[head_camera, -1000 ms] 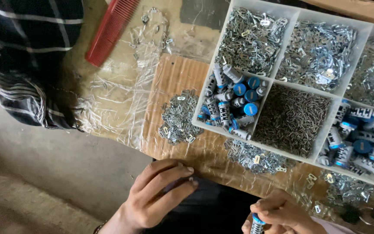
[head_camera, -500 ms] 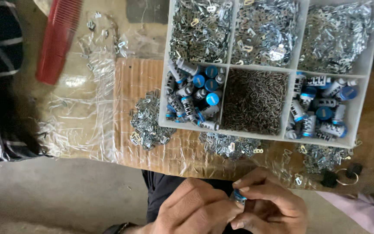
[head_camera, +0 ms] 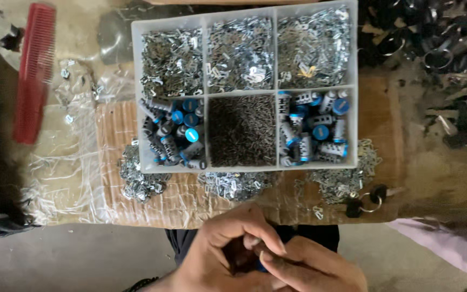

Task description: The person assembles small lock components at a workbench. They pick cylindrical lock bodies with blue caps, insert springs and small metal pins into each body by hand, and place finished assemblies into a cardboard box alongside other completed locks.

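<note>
Both hands are bunched together low down, left hand and right hand pinching a small blue-ended cylinder, mostly hidden. Could slip into the loose metal bits. Beyond: white six-compartment tray, crinkled clear plastic wrap, no labels visible.

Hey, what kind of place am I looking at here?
Probably a small workshop bench for assembling lock parts. A white compartment tray holds sorted metal bits, dark pins and blue-capped cylinders. Loose metal pieces lie on the cardboard, with keys on a ring nearby.
</note>
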`<state>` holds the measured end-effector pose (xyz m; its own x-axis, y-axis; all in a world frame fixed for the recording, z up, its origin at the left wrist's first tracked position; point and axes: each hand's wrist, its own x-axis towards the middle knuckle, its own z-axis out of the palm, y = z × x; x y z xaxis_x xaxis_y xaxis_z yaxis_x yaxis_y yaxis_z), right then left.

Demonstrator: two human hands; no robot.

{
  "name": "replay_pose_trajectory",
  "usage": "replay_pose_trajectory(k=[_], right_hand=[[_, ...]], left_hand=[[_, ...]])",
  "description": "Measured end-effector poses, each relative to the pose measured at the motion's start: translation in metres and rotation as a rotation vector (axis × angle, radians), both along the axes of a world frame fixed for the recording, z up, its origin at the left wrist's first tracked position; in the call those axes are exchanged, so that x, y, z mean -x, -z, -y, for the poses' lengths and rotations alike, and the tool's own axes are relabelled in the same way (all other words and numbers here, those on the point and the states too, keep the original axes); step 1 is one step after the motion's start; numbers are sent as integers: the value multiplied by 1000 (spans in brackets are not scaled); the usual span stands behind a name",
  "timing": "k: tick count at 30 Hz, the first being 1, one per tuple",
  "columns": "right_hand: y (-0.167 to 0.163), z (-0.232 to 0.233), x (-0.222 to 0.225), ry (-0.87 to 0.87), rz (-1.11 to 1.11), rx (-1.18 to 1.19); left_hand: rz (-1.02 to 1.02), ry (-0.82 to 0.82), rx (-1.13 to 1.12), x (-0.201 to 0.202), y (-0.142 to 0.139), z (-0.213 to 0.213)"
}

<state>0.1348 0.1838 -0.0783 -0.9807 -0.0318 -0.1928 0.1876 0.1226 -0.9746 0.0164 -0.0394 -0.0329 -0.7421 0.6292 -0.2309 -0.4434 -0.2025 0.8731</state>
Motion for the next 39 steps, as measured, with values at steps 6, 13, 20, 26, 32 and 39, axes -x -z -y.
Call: replay_pose_trajectory(k=[6, 13, 20, 26, 32, 39], right_hand=[[82, -162, -75, -168, 587, -197], [94, -229, -50, 457, 1012, 268], [18, -45, 18, 75, 334, -58], [47, -6, 26, -571, 36, 14], [-4, -2, 68, -696, 209, -56], [-98, -23, 156, -68, -487, -1076]], left_hand=[[-853, 28, 359, 8, -24, -70], [-1175, -126, 579, 37, -39, -96], [-277, -568, 93, -18, 6, -25], [-397, -450, 431, -51, 36, 13], [-514, 458, 93, 28, -10, 44], [-1368, -278, 885, 84, -73, 15]])
